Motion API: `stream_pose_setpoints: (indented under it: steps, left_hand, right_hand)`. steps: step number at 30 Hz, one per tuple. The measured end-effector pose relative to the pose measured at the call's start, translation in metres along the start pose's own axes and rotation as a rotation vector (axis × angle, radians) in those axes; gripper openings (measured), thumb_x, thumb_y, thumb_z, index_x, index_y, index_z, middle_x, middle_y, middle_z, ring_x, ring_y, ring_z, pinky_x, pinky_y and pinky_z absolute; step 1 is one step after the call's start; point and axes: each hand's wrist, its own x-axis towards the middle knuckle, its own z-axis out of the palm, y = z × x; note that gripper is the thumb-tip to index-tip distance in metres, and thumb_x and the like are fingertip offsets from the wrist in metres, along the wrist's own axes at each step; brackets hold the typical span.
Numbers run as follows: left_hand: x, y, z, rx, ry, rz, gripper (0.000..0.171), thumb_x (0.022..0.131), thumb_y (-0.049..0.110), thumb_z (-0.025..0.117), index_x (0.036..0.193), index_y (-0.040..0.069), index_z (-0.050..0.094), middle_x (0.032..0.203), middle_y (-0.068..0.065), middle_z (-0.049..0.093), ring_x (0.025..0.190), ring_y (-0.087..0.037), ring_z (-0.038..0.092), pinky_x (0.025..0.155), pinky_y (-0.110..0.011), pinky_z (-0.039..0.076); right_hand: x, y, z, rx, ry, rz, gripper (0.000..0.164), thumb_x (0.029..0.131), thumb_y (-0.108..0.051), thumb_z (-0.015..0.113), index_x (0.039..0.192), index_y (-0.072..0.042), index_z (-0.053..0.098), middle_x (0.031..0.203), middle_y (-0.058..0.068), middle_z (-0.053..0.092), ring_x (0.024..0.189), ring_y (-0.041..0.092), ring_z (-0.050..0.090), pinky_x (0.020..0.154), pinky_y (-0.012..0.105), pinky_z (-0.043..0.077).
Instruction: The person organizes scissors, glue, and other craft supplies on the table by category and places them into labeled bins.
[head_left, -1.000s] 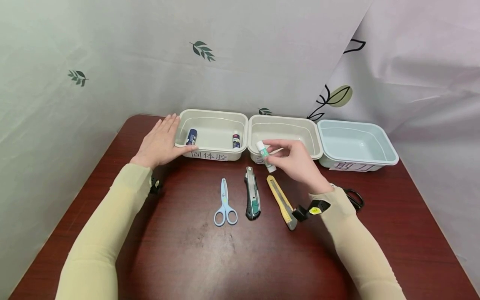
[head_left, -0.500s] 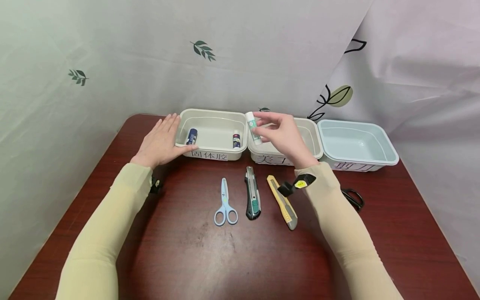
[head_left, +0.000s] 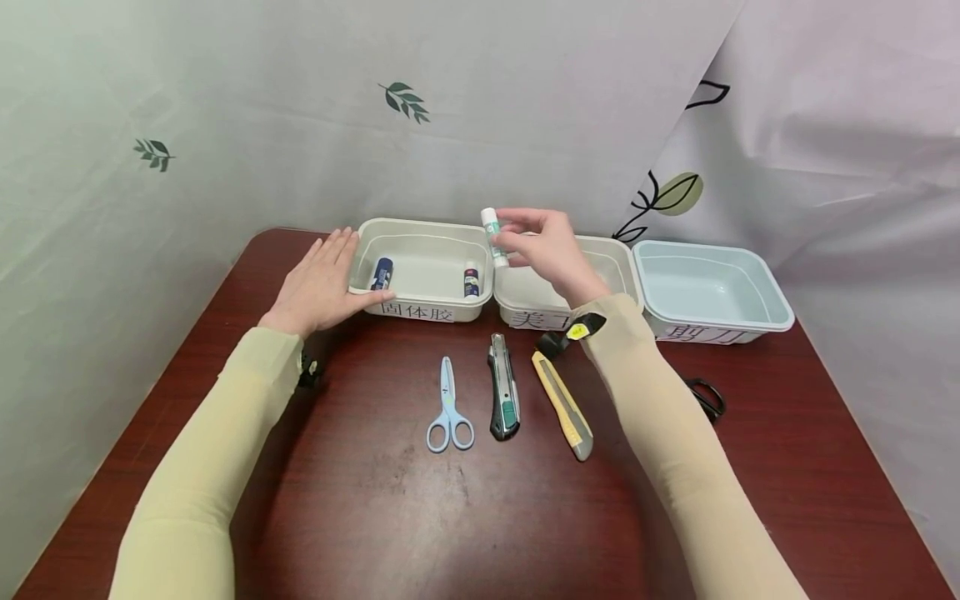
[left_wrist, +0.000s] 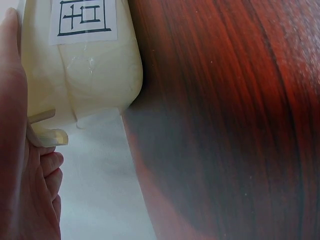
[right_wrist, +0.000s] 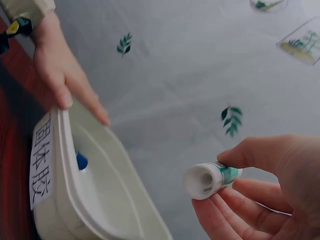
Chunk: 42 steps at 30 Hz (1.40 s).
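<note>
My right hand (head_left: 543, 246) pinches a white and green glue stick (head_left: 493, 237) between thumb and fingers, above the border between the left and middle bins. In the right wrist view the glue stick (right_wrist: 212, 179) shows its hollow white end. My left hand (head_left: 318, 279) rests with straight fingers on the left corner of the left cream bin (head_left: 427, 227), thumb along its front rim. Inside that bin are a dark blue glue stick (head_left: 382, 273) at the left and another blue glue stick (head_left: 471, 281) with a white end at the right.
A middle cream bin (head_left: 611, 250) and a light blue bin (head_left: 712, 250) continue the row. In front lie light blue scissors (head_left: 448, 408), a black and green utility knife (head_left: 505, 392) and a yellow utility knife (head_left: 564, 404). Black-handled scissors (head_left: 707, 400) show partly behind the right sleeve.
My right hand has carried the green and white glue stick up and leftward, from in front of the middle bin to beside the left bin's right rim. The left hand has stayed put.
</note>
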Motion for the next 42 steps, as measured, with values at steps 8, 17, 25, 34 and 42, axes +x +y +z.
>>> stream_pose_setpoints:
  steps: [8, 17, 25, 34, 42]
  left_hand:
    - [0.001, -0.001, 0.001, 0.003, 0.005, 0.002, 0.117, 0.089, 0.08, 0.049, 0.16, -0.006, 0.012, 0.165, -0.026, 0.014, 0.153, -0.038, 0.01, 0.124, -0.048, 0.004]
    - [0.001, 0.0, 0.0, 0.005, 0.003, 0.006, 0.117, 0.09, 0.079, 0.048, 0.16, -0.006, 0.012, 0.165, -0.027, 0.013, 0.153, -0.039, 0.01, 0.124, -0.049, 0.004]
    - [0.0, 0.0, 0.0, 0.0, 0.0, 0.001, 0.117, 0.09, 0.079, 0.049, 0.16, -0.006, 0.011, 0.165, -0.027, 0.014, 0.153, -0.039, 0.01, 0.124, -0.045, 0.0]
    - [0.0, 0.0, 0.0, -0.004, -0.003, -0.003, 0.117, 0.089, 0.079, 0.049, 0.16, -0.007, 0.012, 0.165, -0.027, 0.014, 0.153, -0.039, 0.009, 0.124, -0.046, 0.001]
    - [0.001, 0.001, 0.001, 0.0, 0.001, -0.013, 0.12, 0.088, 0.081, 0.05, 0.159, -0.008, 0.013, 0.165, -0.027, 0.014, 0.153, -0.039, 0.009, 0.124, -0.046, 0.001]
  right_hand:
    - [0.017, 0.016, 0.013, -0.003, 0.012, 0.085, 0.042, 0.091, -0.005, 0.072, 0.133, -0.003, 0.067, 0.106, 0.013, 0.071, 0.09, 0.022, 0.071, 0.078, 0.034, 0.061]
    - [0.024, 0.027, 0.02, 0.011, 0.035, 0.111, 0.047, 0.093, -0.009, 0.073, 0.138, 0.001, 0.061, 0.12, 0.017, 0.069, 0.096, 0.028, 0.072, 0.079, 0.033, 0.061]
    - [0.023, 0.029, 0.022, 0.081, 0.015, 0.099, 0.059, 0.095, -0.015, 0.075, 0.144, 0.007, 0.052, 0.126, 0.02, 0.067, 0.107, 0.033, 0.069, 0.082, 0.033, 0.06]
    - [0.017, 0.028, 0.02, 0.045, 0.003, 0.082, 0.054, 0.094, -0.018, 0.076, 0.14, 0.005, 0.058, 0.123, 0.018, 0.069, 0.104, 0.029, 0.071, 0.084, 0.031, 0.059]
    - [0.006, 0.024, 0.016, -0.003, -0.031, 0.046, 0.054, 0.095, -0.021, 0.074, 0.139, 0.005, 0.059, 0.126, 0.017, 0.068, 0.11, 0.031, 0.068, 0.088, 0.031, 0.058]
